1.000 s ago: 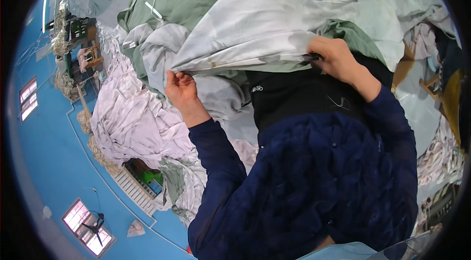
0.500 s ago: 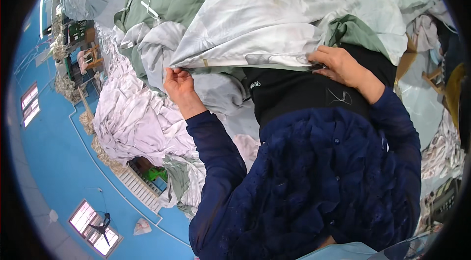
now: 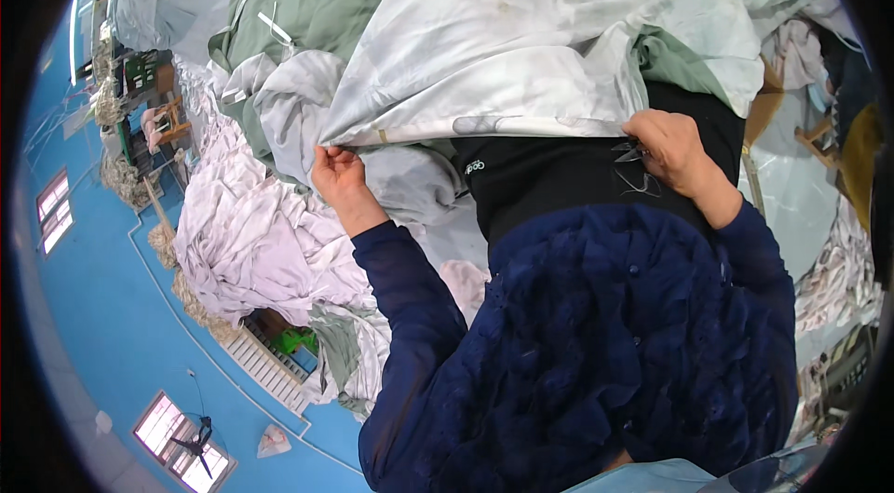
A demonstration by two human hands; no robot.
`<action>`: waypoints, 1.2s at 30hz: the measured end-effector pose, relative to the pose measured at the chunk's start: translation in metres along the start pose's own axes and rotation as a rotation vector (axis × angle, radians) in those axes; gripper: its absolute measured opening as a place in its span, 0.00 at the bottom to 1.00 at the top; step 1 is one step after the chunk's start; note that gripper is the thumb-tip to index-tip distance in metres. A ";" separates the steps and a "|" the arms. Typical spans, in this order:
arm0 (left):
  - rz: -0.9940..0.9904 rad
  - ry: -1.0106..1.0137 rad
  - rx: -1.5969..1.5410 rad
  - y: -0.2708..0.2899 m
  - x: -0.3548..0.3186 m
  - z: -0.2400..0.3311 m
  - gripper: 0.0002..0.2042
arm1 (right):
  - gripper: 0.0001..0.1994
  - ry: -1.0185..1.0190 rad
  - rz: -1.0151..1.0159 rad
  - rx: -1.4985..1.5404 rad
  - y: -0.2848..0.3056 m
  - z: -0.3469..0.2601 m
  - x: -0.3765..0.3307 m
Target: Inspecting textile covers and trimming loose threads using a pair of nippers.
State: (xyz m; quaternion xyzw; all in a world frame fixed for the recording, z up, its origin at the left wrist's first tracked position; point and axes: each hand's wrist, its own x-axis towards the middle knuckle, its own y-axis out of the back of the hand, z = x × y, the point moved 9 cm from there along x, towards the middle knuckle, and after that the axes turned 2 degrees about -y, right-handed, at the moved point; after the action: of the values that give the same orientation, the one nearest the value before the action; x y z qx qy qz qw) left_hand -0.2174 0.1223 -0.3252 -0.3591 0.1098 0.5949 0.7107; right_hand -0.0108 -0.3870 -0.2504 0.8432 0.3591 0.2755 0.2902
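Vs. a sec ago the hem of the pale sheet (image 3: 521, 55) is pulled straighter across mid-frame. Left hand (image 3: 337, 178), centre-left, is pinched shut on the sheet's corner; right hand (image 3: 672, 150), centre-right, is closed on the same edge w/ small scissors (image 3: 631, 156) held in the grip. Hands are spread wider, so the edge is judged taut enough for trimming. A green cloth (image 3: 326, 0) lies upper left.

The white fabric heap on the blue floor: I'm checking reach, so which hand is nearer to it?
Left. The left hand pinches the pale sheet's edge just beside the white fabric heap; the right hand grips that edge far across.
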 end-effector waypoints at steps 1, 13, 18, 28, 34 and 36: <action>-0.019 0.000 0.009 -0.003 -0.004 0.004 0.06 | 0.16 0.011 0.038 0.017 0.007 -0.003 -0.001; -0.126 -0.177 -0.060 -0.012 -0.013 0.113 0.11 | 0.19 0.052 -0.042 0.318 0.008 -0.044 0.022; -0.105 -0.258 0.331 0.043 0.037 0.100 0.05 | 0.18 0.084 -0.052 0.354 0.008 -0.055 0.029; -1.122 -0.978 1.449 -0.215 -0.250 -0.141 0.20 | 0.16 0.027 -0.058 0.373 0.003 -0.048 0.030; -1.509 -0.710 1.456 -0.213 -0.286 -0.188 0.19 | 0.10 -0.168 -0.036 0.532 0.000 -0.022 0.032; -1.514 -0.991 1.635 -0.199 -0.287 -0.193 0.14 | 0.07 -0.247 -0.107 0.701 -0.010 -0.014 0.038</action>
State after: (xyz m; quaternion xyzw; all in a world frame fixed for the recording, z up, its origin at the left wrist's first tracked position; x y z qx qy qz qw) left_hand -0.0583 -0.2282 -0.2211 0.4865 -0.0682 -0.1418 0.8594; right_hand -0.0020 -0.3477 -0.2381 0.8982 0.4375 0.0164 0.0392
